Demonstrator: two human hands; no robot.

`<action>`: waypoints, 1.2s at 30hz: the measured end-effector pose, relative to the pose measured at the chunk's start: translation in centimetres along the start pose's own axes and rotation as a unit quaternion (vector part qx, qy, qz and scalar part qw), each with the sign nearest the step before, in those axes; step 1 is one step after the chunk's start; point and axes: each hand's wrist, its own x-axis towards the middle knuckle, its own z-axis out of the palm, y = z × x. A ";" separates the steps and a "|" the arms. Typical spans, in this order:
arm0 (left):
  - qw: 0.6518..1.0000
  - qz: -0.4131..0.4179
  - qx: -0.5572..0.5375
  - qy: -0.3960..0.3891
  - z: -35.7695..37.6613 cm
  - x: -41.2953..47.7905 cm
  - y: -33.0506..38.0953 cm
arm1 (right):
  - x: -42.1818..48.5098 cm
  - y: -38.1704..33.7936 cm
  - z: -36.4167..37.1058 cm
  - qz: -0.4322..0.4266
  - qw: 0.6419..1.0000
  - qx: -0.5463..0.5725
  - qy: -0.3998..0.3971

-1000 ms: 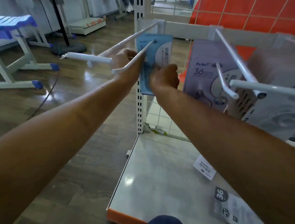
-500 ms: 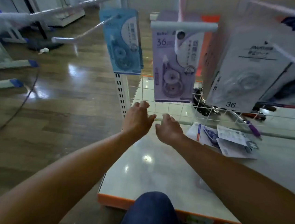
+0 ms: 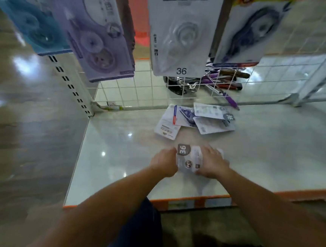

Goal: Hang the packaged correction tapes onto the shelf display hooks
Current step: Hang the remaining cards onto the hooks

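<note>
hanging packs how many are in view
4: blue pack far left, lilac pack beside it, white pack in the middle, dark-printed pack on the right. More may hang hidden behind them.

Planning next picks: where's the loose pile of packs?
Head view: pile lies centre-right on the shelf base, beyond the pack under the right hand, by the wire grid.

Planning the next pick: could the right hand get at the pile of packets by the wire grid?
Probably yes: nothing lies on the shelf between the right hand and the pile of packets, and the hanging packs end above it. That hand now rests on the packet marked 36.
</note>
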 end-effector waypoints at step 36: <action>0.834 0.055 -0.533 0.129 -12.4 -14.9 -1.0 | -12.5 -10.0 -12.4 -0.162 0.786 0.595 0.047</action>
